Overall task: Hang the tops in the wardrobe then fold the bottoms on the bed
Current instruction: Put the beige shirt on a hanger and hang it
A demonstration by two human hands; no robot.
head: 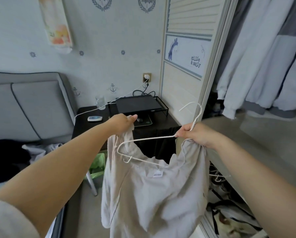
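- A pale beige fabric top (149,191) with a small white neck label is held up in the air between the two hands, in front of the open wardrobe (212,69), with its body hanging down loosely.
- One shoulder edge of the top is pinched by the left hand (122,123), fingers curled round the cloth.
- A thin white wire hanger (143,140) is gripped at its neck by the right hand (194,133), together with the other shoulder of the top; the hook is pointed upward.
- The hanger's left arm is seen lying inside the neckline, partly within the garment.
- Grey and white garments (264,57) are seen hanging inside the wardrobe at the right.
- A black bedside table (85,121) is seen behind the hands, and dark clothes (8,155) are piled on the grey bed (32,103) at the left.
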